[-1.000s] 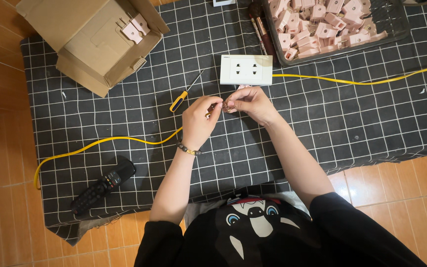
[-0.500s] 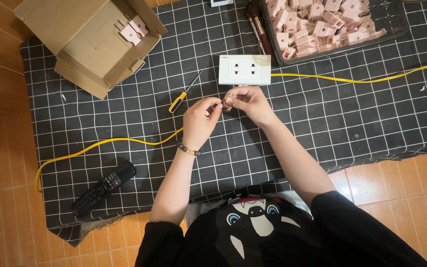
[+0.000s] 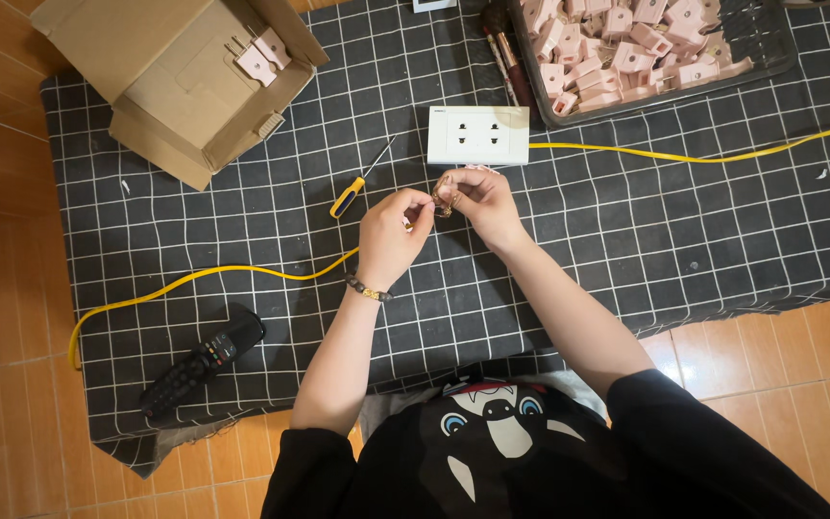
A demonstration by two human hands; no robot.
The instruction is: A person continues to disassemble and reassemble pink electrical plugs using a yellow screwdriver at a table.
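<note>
where fingertips meet, left hand (image 3: 391,234) and right hand (image 3: 479,197) pinch a tiny, indistinct metal piece (image 3: 445,201).

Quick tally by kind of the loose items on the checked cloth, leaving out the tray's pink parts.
Yellow cable: 2
White socket plate: 1
Screwdriver: 1
Black remote: 1
Cardboard box: 1
Total: 6

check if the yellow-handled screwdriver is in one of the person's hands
No, the yellow-handled screwdriver lies on the black checked cloth, just beyond the left hand, which touches only the wire end.
</note>
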